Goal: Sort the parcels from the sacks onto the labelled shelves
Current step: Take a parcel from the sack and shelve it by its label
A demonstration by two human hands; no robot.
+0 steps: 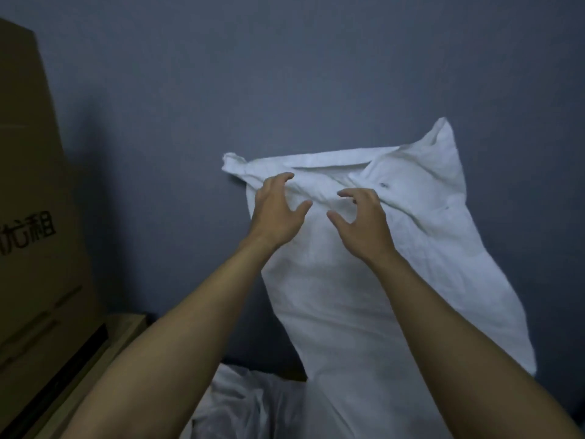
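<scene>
Facing sack (348, 296) edge: left hand (278, 210), right hand (362, 218)

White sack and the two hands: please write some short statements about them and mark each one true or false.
1. The white sack leans against the grey wall. True.
2. The left hand holds a parcel. False: it holds nothing; its bent fingers reach at the sack's top.
3. The right hand is close beside the left hand, before the sack's upper part. True.
4. The cardboard box stands right of the sack. False: it stands left of it.
5. Parcels show through the sack's open mouth. False: the top is folded over, no parcel shows.
</scene>
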